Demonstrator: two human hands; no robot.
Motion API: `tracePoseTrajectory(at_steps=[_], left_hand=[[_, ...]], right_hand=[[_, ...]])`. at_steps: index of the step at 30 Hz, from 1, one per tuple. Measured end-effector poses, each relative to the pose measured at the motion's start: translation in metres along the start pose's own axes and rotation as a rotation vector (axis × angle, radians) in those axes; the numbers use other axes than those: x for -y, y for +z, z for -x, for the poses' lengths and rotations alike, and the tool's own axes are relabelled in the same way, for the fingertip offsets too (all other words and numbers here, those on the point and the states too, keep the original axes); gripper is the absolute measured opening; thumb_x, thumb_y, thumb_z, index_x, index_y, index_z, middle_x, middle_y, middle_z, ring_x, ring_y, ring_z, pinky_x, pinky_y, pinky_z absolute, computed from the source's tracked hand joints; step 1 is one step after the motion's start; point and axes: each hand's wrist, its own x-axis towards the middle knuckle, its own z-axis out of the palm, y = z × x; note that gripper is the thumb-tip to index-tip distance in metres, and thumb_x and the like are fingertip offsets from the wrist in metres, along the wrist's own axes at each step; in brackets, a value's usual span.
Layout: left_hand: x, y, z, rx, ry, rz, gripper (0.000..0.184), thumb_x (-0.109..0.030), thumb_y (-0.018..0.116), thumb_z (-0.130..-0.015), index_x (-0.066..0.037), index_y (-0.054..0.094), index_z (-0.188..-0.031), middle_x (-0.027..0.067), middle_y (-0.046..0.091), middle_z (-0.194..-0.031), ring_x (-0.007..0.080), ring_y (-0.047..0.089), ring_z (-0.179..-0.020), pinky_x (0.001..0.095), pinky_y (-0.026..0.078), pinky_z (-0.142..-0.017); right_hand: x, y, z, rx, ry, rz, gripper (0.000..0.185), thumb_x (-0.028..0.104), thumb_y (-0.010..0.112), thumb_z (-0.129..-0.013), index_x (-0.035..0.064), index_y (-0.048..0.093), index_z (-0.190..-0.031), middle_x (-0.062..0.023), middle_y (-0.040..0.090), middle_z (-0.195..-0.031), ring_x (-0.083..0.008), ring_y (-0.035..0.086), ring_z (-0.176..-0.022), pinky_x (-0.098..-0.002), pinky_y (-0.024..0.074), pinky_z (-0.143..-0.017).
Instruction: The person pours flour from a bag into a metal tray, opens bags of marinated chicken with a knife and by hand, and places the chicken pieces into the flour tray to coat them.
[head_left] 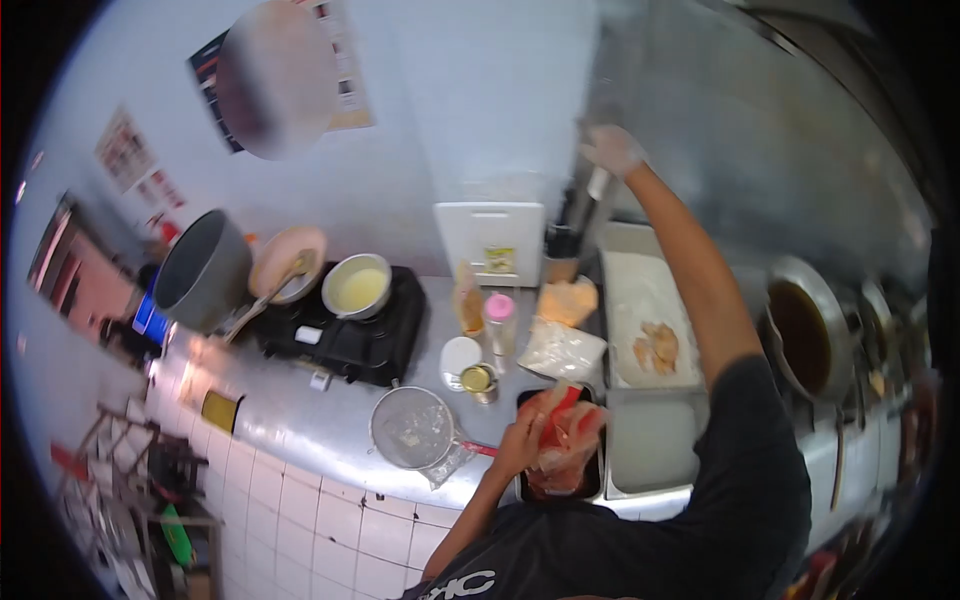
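Note:
My left hand (pixel 522 438) is closed round a clear plastic bag (pixel 572 425) with red on it. The bag is held over a black tray (pixel 524 492) of raw meat (pixel 562 474). My right arm stretches up to the wall, where my right hand (pixel 612 150), in a thin clear glove, has its fingers curled beside dark upright tools. Whatever they grip is blurred. A white handle (pixel 598 185) shows just under that hand. Below the arm, a metal pan of white flour (pixel 640 290) holds a few coated pieces (pixel 657 347).
A strainer (pixel 412 428) with a red handle lies left of the tray. Jars, a pink-capped bottle (pixel 499 308) and bags stand behind it. A black stove (pixel 390 345) bears a pot (pixel 357 287). At right sits a wok of dark liquid (pixel 800 335); a pan of pale liquid (pixel 652 445) is nearer.

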Motion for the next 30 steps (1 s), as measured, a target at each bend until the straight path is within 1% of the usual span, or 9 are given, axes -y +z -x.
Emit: tracePoseTrajectory(at_steps=[4, 7, 8, 11, 12, 18, 23, 27, 30], left_hand=[[-0.023, -0.014, 0.000, 0.013, 0.280, 0.012, 0.041, -0.027, 0.044, -0.107, -0.008, 0.054, -0.142, 0.0248, 0.065, -0.117, 0.0434, 0.064, -0.107, 0.0458, 0.050, -0.091], [-0.062, -0.038, 0.005, 0.090, 0.184, -0.150, 0.043, -0.041, 0.051, -0.102, -0.005, 0.060, -0.124, 0.0221, 0.067, -0.111, 0.0423, 0.065, -0.102, 0.0488, 0.052, -0.087], [-0.059, -0.036, 0.005, 0.016, 0.175, -0.137, 0.043, -0.041, 0.051, -0.102, -0.005, 0.060, -0.124, 0.0221, 0.067, -0.111, 0.0423, 0.065, -0.102, 0.0488, 0.052, -0.087], [-0.046, -0.015, -0.011, -0.045, 0.115, -0.380, 0.055, -0.054, 0.062, -0.092, -0.002, 0.061, -0.113, 0.0203, 0.067, -0.103, 0.0405, 0.067, -0.096, 0.0501, 0.053, -0.082], [-0.049, -0.007, -0.015, -0.071, 0.111, -0.376, 0.055, -0.054, 0.062, -0.092, -0.002, 0.061, -0.113, 0.0203, 0.067, -0.103, 0.0405, 0.067, -0.096, 0.0501, 0.053, -0.082], [-0.039, 0.029, -0.052, 0.030, 0.160, -0.751, 0.034, -0.033, 0.065, -0.089, -0.001, 0.069, -0.098, 0.0192, 0.067, -0.099, 0.0386, 0.069, -0.091, 0.0477, 0.057, -0.077], [-0.055, 0.022, -0.033, -0.011, 0.241, -0.497, 0.020, -0.021, 0.064, -0.088, -0.002, 0.068, -0.095, 0.0179, 0.065, -0.097, 0.0387, 0.066, -0.091, 0.0469, 0.054, -0.080], [-0.021, 0.023, -0.033, -0.211, 0.303, -0.208, 0.017, -0.018, 0.061, -0.093, -0.002, 0.064, -0.099, 0.0183, 0.061, -0.097, 0.0392, 0.064, -0.092, 0.0466, 0.050, -0.083], [-0.011, 0.020, -0.028, -0.298, 0.299, -0.135, 0.016, -0.016, 0.060, -0.096, -0.001, 0.064, -0.101, 0.0193, 0.062, -0.097, 0.0381, 0.064, -0.091, 0.0451, 0.049, -0.081]], right_hand=[[0.052, -0.022, 0.075, -0.242, -0.018, -0.192, 0.054, 0.040, 0.058, -0.100, -0.0014, 0.060, -0.134, -0.0247, 0.060, -0.136, -0.0393, 0.056, -0.126, -0.0459, 0.0431, -0.108], [0.077, -0.020, 0.151, -0.152, -0.082, -0.283, 0.037, 0.026, 0.062, -0.098, -0.0008, 0.065, -0.123, -0.0252, 0.065, -0.122, -0.0395, 0.061, -0.115, -0.0459, 0.0501, -0.095], [0.100, -0.040, 0.183, 0.229, 0.036, -0.462, 0.031, 0.018, 0.058, -0.099, -0.0005, 0.064, -0.123, -0.0231, 0.067, -0.115, -0.0379, 0.063, -0.108, -0.0428, 0.0525, -0.089], [0.081, 0.023, 0.312, 0.551, -0.112, -0.877, 0.021, 0.017, 0.061, -0.099, 0.0002, 0.068, -0.109, -0.0139, 0.071, -0.102, -0.0207, 0.067, -0.097, -0.0348, 0.0532, -0.085], [0.094, 0.031, 0.345, 0.753, 0.093, -0.854, 0.028, 0.025, 0.066, -0.096, 0.0013, 0.068, -0.112, -0.0131, 0.071, -0.102, -0.0212, 0.068, -0.093, -0.0342, 0.0535, -0.081], [0.183, 0.006, 0.440, 0.337, 0.170, -0.969, 0.011, 0.009, 0.062, -0.093, -0.0007, 0.059, -0.089, -0.0117, 0.058, -0.079, -0.0214, 0.053, -0.070, -0.0326, 0.0465, -0.067], [0.187, -0.015, 0.435, 0.268, 0.105, -1.046, 0.021, 0.002, 0.064, -0.082, -0.0002, 0.067, -0.102, -0.0174, 0.068, -0.091, -0.0343, 0.067, -0.083, -0.0391, 0.0530, -0.076], [0.186, -0.001, 0.426, 0.537, -0.117, -0.708, 0.035, 0.013, 0.071, -0.082, 0.0029, 0.066, -0.115, -0.0225, 0.068, -0.104, -0.0430, 0.065, -0.097, -0.0483, 0.0527, -0.085], [0.202, -0.014, 0.412, 0.345, -0.276, -0.725, 0.039, 0.017, 0.075, -0.080, 0.0028, 0.066, -0.115, -0.0216, 0.067, -0.106, -0.0427, 0.065, -0.099, -0.0487, 0.0523, -0.086]])
